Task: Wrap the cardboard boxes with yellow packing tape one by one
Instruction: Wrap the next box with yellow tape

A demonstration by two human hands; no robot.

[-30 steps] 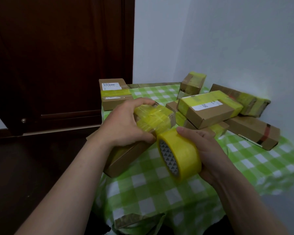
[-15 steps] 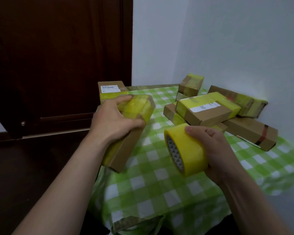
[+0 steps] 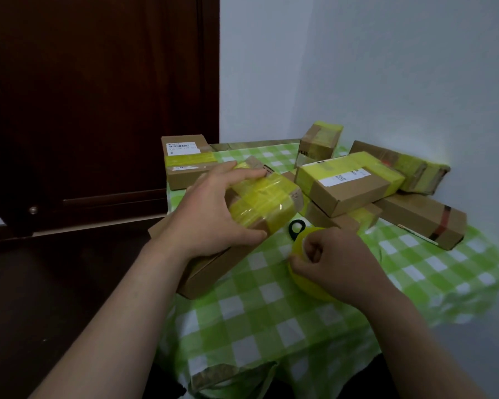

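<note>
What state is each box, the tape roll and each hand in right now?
left hand, gripping the held box
held box, tilted, far end wrapped in yellow tape, near end bare
right hand, fingers curled on the tape roll
tape roll, under the right hand
far-right box, lying flat, no yellow tape visible

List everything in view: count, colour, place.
held box: one, brown with yellow tape, front left
tape roll: one, yellow, front centre
labelled box: one, brown, yellow band, far-left corner
small box: one, brown and yellow, back
top box: one, brown and yellow, stacked centre-right
lower box: one, brown and yellow, beneath it
wall-side box: one, yellow-wrapped, against wall
long box: one, brown, dark red tape, right
black loop: one, beside tape roll
tablecloth: one, green-white check, under everything
door: one, dark brown, left
left grip: one, holds held box
right grip: one, curled on tape roll
</note>
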